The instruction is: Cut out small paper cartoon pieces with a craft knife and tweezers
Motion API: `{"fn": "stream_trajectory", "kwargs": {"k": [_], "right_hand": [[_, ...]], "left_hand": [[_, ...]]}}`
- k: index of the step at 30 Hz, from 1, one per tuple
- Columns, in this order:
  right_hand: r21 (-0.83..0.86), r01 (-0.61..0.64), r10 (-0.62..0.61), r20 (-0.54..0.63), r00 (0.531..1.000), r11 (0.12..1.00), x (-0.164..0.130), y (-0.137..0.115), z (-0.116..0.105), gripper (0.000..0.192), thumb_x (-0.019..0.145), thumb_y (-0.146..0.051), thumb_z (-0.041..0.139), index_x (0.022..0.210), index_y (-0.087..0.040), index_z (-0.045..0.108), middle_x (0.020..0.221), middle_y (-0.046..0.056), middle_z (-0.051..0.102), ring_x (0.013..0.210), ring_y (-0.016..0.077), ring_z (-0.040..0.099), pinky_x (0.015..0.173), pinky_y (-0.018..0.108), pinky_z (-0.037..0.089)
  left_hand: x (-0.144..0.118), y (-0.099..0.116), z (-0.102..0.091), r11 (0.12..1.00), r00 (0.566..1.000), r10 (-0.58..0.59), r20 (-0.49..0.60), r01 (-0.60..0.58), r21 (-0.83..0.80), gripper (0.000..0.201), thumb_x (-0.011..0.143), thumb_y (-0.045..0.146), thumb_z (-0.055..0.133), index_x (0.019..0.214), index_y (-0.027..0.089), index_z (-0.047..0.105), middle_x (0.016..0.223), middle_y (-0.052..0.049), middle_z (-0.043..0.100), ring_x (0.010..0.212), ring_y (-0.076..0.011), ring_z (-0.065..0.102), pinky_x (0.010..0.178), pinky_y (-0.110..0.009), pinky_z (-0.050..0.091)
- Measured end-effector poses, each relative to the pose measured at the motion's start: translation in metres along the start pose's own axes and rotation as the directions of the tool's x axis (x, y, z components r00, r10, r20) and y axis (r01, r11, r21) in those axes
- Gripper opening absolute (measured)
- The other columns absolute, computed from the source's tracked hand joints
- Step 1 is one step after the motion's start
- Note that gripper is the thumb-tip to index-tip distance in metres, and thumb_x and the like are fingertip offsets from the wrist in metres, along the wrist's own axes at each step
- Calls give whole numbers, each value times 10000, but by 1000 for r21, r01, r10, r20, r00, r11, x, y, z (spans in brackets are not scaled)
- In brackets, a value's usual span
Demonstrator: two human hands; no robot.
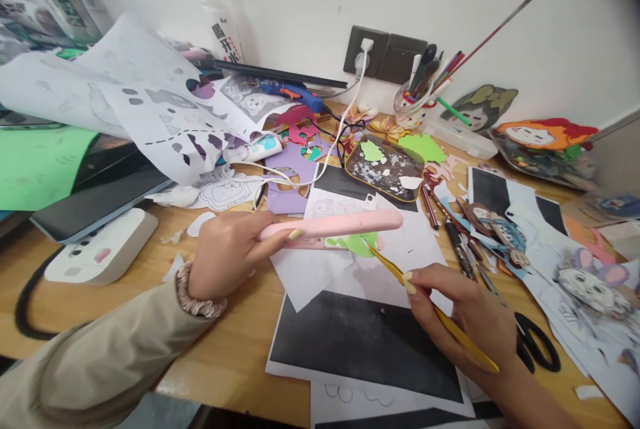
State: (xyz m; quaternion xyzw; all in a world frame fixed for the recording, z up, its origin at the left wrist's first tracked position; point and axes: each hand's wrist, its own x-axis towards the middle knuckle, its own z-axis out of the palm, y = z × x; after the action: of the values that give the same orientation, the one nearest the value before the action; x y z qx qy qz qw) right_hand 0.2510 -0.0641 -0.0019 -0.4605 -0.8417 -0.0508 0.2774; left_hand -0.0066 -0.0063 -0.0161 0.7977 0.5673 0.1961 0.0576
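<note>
My left hand (225, 249) grips one end of a long, slim pink object (340, 223) with rounded ends; its kind is unclear. It is held level above white paper, thumb along its near side. My right hand (465, 312) pinches yellow tweezers (395, 267), whose tips meet a light green paper cutout (361, 245) just below the pink object's far end. Whether the tips are closed on the cutout I cannot tell. Part of the cutout is hidden behind the pink object. Under my hands lie a white sheet (310, 285) and a sheet with a black printed area (365, 335).
Scissors (537, 342) and pens (457, 242) lie at the right, near paper figures (593, 282). Behind are a dark tray of scraps (385, 169), a white cable (345, 119), a blue glue gun (300, 94) and a pen cup (415, 99). A white device (103, 249) stands left.
</note>
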Motion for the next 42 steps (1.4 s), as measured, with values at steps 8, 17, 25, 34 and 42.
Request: {"fn": "stream_trajectory", "kwargs": {"k": [8, 17, 25, 34, 42], "right_hand": [[42, -19, 18, 13, 1000, 999, 2, -3, 3, 145, 737, -122, 453, 849, -214, 447, 599, -39, 560, 476, 76, 522, 393, 188, 353], [212, 38, -47, 36, 998, 976, 0, 0, 5, 242, 720, -66, 440, 918, -203, 418, 655, -33, 556, 556, 74, 522, 509, 184, 414], [206, -4, -18, 109, 994, 979, 1, -2, 4, 117, 739, -92, 418, 786, -170, 491, 597, -11, 543, 526, 74, 507, 461, 178, 389], [237, 66, -78, 42, 996, 969, 0, -1, 6, 185, 723, -64, 425, 854, -192, 451, 645, 5, 561, 538, 89, 502, 476, 201, 404], [209, 102, -108, 17, 994, 972, 9, 0, 18, 196, 723, -52, 435, 871, -180, 454, 646, -5, 552, 548, 73, 507, 488, 183, 406]], "left_hand": [[0, -2, 1, 998, 1000, -10, 9, 10, 63, 549, 770, 543, 237, 684, 160, 620, 522, -29, 553, 489, -112, 457, 476, -220, 280], [0, -2, 0, 997, 1000, 16, -24, -14, 71, 539, 777, 534, 239, 668, 161, 612, 512, -20, 547, 481, -105, 457, 465, -214, 266], [1, -1, 0, 998, 1000, 17, -26, -15, 63, 573, 775, 551, 209, 663, 162, 616, 514, -20, 551, 486, -112, 468, 466, -219, 273], [1, -2, 0, 998, 1000, -14, 12, 13, 54, 583, 771, 558, 201, 696, 160, 620, 531, -30, 556, 503, -122, 474, 482, -227, 281], [5, -4, 0, 995, 998, -62, 23, 60, 76, 534, 775, 535, 228, 661, 172, 603, 525, -18, 553, 494, -113, 465, 465, -219, 249]]}}
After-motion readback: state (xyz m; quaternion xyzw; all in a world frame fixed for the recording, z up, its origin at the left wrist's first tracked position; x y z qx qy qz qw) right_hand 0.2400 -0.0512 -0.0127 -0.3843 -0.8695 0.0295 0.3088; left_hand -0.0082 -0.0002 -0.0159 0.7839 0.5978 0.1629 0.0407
